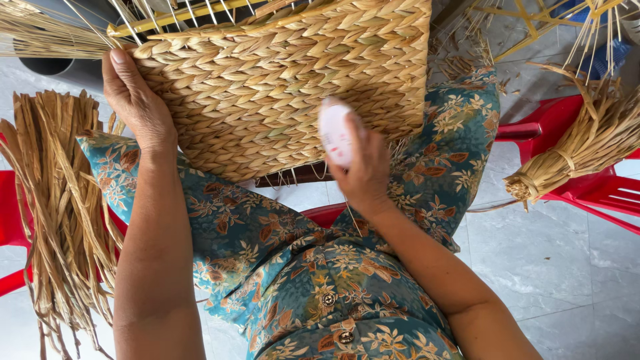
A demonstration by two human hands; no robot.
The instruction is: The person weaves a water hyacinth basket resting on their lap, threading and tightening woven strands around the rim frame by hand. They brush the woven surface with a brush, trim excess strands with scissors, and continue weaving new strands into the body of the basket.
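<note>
A woven straw basket (287, 80) rests on my lap, its plaited side facing me. My left hand (137, 100) grips the basket's left edge, fingers curled over the rim. Against the basket's lower right side, my right hand (360, 167) holds a small white oval object (335, 133). My legs in blue floral fabric (293, 267) lie under the basket.
A bundle of dried straw strands (60, 200) hangs at my left over a red plastic seat (10, 227). Another tied straw bundle (573, 150) lies on a red plastic chair (587, 187) at right. Grey tiled floor (547, 267) lies below. Yellow frame rods (533, 27) stand top right.
</note>
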